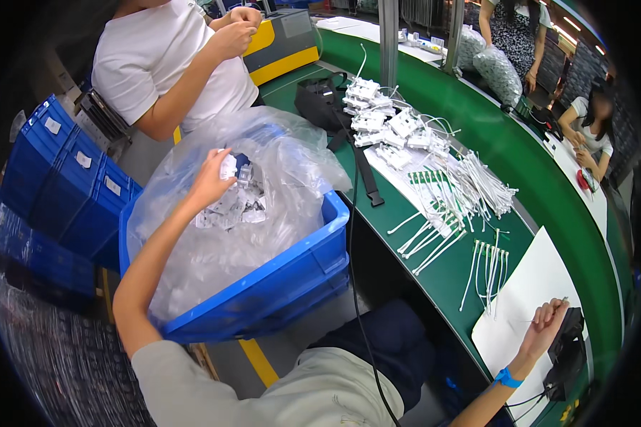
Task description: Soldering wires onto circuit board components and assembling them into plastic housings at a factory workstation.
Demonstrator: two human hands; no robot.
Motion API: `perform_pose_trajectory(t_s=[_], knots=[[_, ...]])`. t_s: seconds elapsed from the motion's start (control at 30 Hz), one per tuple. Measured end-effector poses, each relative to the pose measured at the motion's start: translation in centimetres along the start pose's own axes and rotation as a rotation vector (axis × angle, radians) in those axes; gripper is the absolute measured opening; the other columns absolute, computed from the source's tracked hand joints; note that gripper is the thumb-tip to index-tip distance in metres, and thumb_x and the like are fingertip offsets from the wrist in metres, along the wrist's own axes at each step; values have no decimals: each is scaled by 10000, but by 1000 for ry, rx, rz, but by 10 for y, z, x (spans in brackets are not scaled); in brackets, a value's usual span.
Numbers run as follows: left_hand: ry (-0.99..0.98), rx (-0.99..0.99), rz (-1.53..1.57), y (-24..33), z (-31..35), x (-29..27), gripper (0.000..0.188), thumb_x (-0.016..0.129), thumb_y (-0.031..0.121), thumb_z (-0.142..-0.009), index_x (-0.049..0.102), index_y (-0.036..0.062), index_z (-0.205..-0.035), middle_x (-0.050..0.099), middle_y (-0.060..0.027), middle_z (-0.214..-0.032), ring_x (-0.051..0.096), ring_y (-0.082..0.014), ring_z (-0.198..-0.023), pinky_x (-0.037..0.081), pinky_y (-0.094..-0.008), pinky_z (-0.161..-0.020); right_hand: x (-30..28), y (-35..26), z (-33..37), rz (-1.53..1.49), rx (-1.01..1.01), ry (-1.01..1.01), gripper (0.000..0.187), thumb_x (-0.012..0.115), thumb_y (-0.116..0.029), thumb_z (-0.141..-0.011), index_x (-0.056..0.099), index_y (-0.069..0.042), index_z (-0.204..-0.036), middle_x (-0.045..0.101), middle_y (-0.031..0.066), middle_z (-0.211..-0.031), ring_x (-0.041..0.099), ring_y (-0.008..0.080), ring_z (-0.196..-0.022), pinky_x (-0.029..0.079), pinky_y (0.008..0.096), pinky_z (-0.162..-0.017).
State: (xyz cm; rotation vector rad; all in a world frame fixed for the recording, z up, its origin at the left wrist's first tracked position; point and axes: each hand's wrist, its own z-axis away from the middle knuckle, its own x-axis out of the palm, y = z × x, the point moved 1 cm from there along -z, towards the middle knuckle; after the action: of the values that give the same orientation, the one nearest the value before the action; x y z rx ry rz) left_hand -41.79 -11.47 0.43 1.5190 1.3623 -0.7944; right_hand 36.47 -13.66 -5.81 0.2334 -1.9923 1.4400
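Note:
My left hand (212, 181) reaches into a blue crate (263, 285) lined with clear plastic bags. Its fingers are closed on a white plastic housing (228, 168), above more small white and clear parts (253, 206). Over a white sheet (534, 285) at the table's right end, my right hand (546, 324) is pinched, a blue band at its wrist. A thin pale strand and a small greenish tip show at its fingers, apparently a cable with a small board; most of it is hidden. Several white cables on green boards (488, 267) lie beyond the sheet.
White housings (392, 124) are heaped on the green table, beside bundled white cables (481, 185) and a black bag (320, 103). Blue crates (71, 167) stack at the left. A co-worker in a white shirt (171, 64) stands across the crate. A black cord (360, 313) hangs before me.

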Motion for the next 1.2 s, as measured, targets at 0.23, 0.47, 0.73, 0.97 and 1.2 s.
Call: perform_pose_trajectory(t_s=[0.23, 0.47, 0.73, 0.97, 1.2], knots=[[-220, -17, 940, 189, 4, -82, 589, 672, 18, -884, 473, 27, -1438, 624, -99, -1213, 644, -173, -1058, 495, -279, -907, 62, 21, 14, 576, -130, -125, 296, 535, -245, -1048, 640, 29, -1009, 348, -93, -675, 256, 3, -576, 181, 213, -513], [-791, 179, 1257, 349, -24, -55, 700, 704, -3, -875, 262, 22, -1418, 678, -105, -1028, 665, -140, -914, 526, -273, -801, 169, -27, 54, 801, -311, -488, 279, 609, 60, -855, 735, -17, -1091, 639, 81, -732, 585, 146, -660, 421, 265, -600], [-1394, 93, 1119, 469, -32, 37, 396, 680, 68, -901, 548, -15, -1266, 706, -88, -1029, 690, -114, -894, 541, -248, -784, 165, -53, 60, 658, -269, -378, 90, 699, -9, -870, 664, 36, -940, 695, 74, -811, 672, 136, -729, 521, 252, -684], [-1387, 136, 1139, 534, -23, 89, 245, 583, 201, -949, 647, 53, -1134, 652, -9, -960, 609, -83, -840, 474, -255, -684, 137, -30, 54, 611, -404, -271, 52, 626, -4, -907, 605, 1, -954, 608, 54, -899, 595, 142, -812, 468, 280, -760], [-1341, 167, 1261, 598, -60, 109, 150, 625, 168, -865, 661, 76, -978, 662, -58, -942, 621, -148, -869, 496, -326, -773, 115, -25, 14, 336, -298, -3, 92, 589, -90, -987, 556, -17, -1032, 626, 42, -885, 568, 76, -750, 460, 220, -656]])
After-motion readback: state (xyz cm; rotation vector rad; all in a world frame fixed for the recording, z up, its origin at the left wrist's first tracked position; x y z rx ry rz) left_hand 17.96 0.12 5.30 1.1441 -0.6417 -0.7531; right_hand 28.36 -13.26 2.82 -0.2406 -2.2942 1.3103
